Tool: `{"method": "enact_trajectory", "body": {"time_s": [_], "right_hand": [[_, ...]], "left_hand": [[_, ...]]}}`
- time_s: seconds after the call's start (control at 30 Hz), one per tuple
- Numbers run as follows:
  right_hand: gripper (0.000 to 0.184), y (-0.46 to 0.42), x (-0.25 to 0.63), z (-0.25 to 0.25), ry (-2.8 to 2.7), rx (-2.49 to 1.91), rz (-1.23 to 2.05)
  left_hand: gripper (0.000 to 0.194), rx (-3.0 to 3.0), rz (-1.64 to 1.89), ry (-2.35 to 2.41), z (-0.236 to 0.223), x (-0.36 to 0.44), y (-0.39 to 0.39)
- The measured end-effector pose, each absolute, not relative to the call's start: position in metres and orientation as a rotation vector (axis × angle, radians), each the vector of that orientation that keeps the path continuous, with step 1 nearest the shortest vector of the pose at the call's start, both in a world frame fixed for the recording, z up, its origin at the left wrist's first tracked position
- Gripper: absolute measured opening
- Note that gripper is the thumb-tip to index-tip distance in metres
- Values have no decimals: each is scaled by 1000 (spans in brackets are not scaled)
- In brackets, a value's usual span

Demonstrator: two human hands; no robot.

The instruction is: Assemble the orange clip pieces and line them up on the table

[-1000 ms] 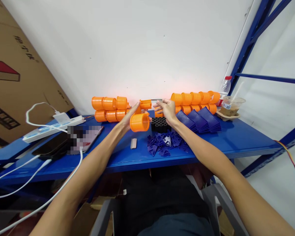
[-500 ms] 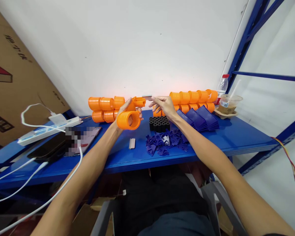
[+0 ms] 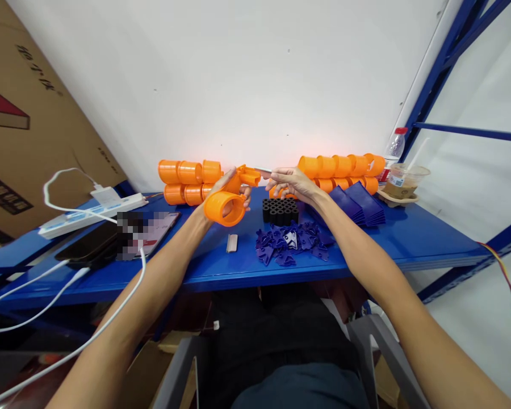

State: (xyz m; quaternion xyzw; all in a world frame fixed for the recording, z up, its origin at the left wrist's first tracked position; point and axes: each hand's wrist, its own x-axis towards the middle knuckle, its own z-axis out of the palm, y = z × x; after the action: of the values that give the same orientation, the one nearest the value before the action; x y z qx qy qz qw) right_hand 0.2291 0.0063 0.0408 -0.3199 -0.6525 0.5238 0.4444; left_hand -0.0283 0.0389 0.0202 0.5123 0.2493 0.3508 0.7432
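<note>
Orange part [image 3: 215, 208], glossy and ring-ended, is clasped in left grip [image 3: 223, 182]. Right grip [image 3: 297, 183] pinches grey strip [image 3: 263, 171], now sloped, previously near level.

Chinese characters [image 3: 37, 69] on cardboard box [image 3: 42, 139], unclear, cup label [image 3: 396, 181] illegible

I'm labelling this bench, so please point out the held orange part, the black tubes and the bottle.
Held orange part [image 3: 215, 208]: head view, its ring's outer wall.
Black tubes [image 3: 280, 212]: head view, middle of the cluster.
Bottle [image 3: 394, 149]: head view, clear upper body.
</note>
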Motion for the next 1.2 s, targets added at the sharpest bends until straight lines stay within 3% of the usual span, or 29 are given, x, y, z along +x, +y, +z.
{"method": "enact_trajectory", "body": {"time_s": [0.67,1.2], "right_hand": [[49,9,226,33,-1738,-697,1368],[49,6,215,35,-1700,-712,1218]], "left_hand": [[71,1259,534,520,16,-31,33],[86,1375,597,664,37,-18,-5]]}}
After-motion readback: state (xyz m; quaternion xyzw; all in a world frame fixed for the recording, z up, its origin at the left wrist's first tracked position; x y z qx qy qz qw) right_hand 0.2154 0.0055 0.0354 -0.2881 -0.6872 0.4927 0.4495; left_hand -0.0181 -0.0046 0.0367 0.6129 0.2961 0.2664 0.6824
